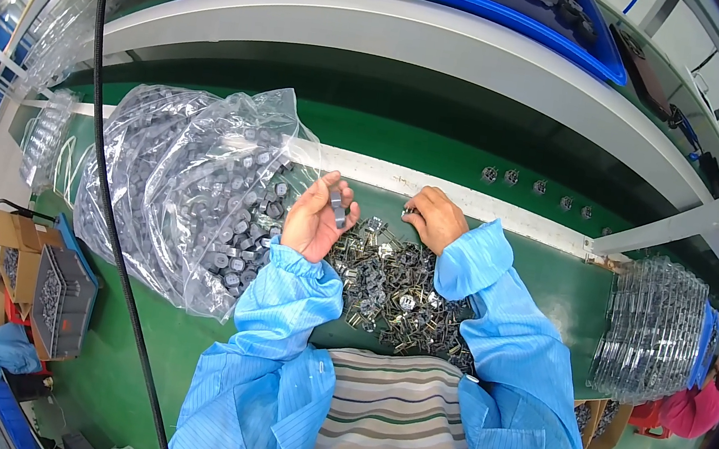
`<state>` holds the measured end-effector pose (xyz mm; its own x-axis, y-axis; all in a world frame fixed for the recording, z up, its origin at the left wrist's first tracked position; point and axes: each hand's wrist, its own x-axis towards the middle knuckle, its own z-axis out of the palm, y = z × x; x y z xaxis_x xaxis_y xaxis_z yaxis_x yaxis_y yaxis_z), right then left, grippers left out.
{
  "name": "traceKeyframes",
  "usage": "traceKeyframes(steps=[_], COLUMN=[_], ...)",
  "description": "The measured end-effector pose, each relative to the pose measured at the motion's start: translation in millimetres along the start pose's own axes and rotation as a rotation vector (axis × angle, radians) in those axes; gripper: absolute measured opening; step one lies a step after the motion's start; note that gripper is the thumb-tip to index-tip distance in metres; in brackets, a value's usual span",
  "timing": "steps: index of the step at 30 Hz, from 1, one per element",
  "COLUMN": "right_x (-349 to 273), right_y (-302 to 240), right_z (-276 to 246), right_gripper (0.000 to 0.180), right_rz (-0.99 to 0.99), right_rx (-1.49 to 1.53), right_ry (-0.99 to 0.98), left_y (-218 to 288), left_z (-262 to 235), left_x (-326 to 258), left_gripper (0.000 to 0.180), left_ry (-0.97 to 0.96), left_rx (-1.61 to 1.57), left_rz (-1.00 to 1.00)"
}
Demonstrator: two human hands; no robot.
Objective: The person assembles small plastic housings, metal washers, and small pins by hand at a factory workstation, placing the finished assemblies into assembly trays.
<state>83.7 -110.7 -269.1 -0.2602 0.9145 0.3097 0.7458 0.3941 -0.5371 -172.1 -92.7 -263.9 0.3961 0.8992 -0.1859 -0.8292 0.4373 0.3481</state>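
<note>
Striped cloth (397, 420) is seen lower centre. Smooth grey pieces (339, 216) are held in the half-curled left hand (312, 218); a small silvery part (407, 213) is pinched by the right hand (437, 221).

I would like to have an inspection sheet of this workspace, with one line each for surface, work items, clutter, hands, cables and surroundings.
Surface: green table, white strip across it beyond the hands.
Work items: clear bag of gray pieces at left; heap of metal-pinned parts before the body; row of small parts beyond the strip.
Clutter: stacked clear trays at right.
Hands: left hand holds a gray item; right hand pinches a small part, mostly hidden by its fingers.
Cables: black cable hangs across the left of the view; its ends are not seen.
Surroundings: blue tray of dark parts on the upper shelf; cardboard box at lower left.
</note>
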Motion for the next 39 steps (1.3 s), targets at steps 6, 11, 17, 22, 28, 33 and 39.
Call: traceKeyframes(steps=[6,11,17,22,28,33,39], right_x=[0,1,4,5,4,3,2], right_y=[-23,-45,-44,-38,-36,-44,-46], right_z=[-16,-29,-25,-18,-23,-25,-26], right_gripper=[0.007,0.008,0.014,0.015,0.014,0.015,0.017], right_rz=[0.166,0.056,-0.149,-0.232,-0.210,-0.264,-0.296], right_rx=[0.476,0.632,0.400,0.197,0.162,0.126,0.091], right_ry=[0.053,0.213,0.252,0.204,0.236,0.210,0.195], left_y=[-6,-25,-39,-33,-39,-40,-44], left_z=[16,27,26,28,29,26,30], left_x=[-1,-11,-8,-7,-8,-8,-10], left_gripper=[0.043,0.054,0.051,0.042,0.036,0.035,0.031], left_ry=[-0.133,-0.170,-0.044,-0.075,-0.139,-0.159,-0.167], left_rx=[0.077,0.604,0.961,1.028,1.155,1.297,1.414], left_rz=[-0.185,-0.115,-0.064,-0.030,0.075,0.100,0.174])
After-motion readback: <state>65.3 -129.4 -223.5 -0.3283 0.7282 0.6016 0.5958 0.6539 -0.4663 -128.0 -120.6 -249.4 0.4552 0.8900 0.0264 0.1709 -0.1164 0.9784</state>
